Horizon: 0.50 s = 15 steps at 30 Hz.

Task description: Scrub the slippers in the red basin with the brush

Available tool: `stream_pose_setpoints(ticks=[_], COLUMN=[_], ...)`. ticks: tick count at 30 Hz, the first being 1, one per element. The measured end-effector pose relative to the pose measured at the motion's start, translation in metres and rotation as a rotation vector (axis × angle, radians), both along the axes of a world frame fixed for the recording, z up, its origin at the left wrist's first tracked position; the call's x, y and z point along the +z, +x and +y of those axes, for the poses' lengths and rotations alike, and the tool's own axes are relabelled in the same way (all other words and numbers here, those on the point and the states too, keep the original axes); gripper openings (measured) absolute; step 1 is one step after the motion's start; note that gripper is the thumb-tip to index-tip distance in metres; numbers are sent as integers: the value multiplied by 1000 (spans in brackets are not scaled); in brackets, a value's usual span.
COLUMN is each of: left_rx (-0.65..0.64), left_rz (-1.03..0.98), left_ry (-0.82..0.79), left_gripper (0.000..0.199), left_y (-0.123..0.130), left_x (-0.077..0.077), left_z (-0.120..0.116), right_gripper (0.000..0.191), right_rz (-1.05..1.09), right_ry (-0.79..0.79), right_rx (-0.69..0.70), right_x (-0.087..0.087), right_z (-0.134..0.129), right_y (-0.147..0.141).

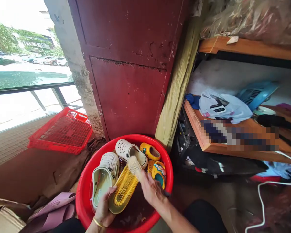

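My left hand [104,207] grips the heel end of a yellow slipper [123,190], sole up, over a red basin [83,191]. My right hand [150,189] holds a scrub brush [134,166] whose pale bristles rest on the slipper's toe end. Inside the basin lie two cream clogs [128,150] and small yellow children's shoes [150,151]. A gold bangle sits on my left wrist.
A dark red metal door [128,71] stands behind the basin. A red plastic crate [61,131] lies to the left by a railing. Wooden shelves [208,142] with bags and a blue fan are at right. Pink slippers [54,210] lie at lower left; a white cable [260,197] trails at right.
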<state>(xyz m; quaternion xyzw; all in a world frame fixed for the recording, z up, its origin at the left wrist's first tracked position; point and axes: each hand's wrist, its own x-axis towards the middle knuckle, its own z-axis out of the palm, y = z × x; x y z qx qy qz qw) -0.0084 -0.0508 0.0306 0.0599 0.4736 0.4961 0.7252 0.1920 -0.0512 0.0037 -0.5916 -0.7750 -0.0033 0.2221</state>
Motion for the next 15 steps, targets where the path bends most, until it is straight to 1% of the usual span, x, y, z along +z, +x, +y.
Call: stream_pose_setpoints(ticks=[2, 3, 4, 5, 8, 9, 10, 12, 14, 15], left_rx=[-39, -58, -76, -85, -75, -64, -61, -90, -148, -165], left_rz=[11, 29, 45, 58, 81, 91, 105, 136, 195, 255], left_ry=[11, 13, 15, 23, 58, 77, 99, 154, 232, 271], left_gripper=[17, 18, 20, 23, 39, 44, 48, 51, 52, 53], left_y=[0, 1, 1, 1, 0, 0, 0, 1, 2, 3], left_x=[2, 2, 1, 0, -2, -3, -3, -4, -6, -8], left_z=[0, 0, 1, 1, 3, 3, 2, -1, -4, -5], right_gripper=[50, 50, 50, 51, 54, 55, 54, 52, 49, 49], right_rz=[52, 73, 84, 84, 35, 23, 24, 58, 116, 141], right_ry=[-9, -2, 11, 25, 42, 37, 31, 32, 71, 98], right_rx=[-114, -136, -128, -96, 85, 112, 101, -13, -133, -157], right_x=[6, 8, 8, 8, 6, 6, 7, 10, 14, 15], right_z=[13, 15, 15, 12, 4, 4, 6, 15, 24, 26], right_y=[10, 12, 11, 7, -5, -6, -4, 7, 21, 26])
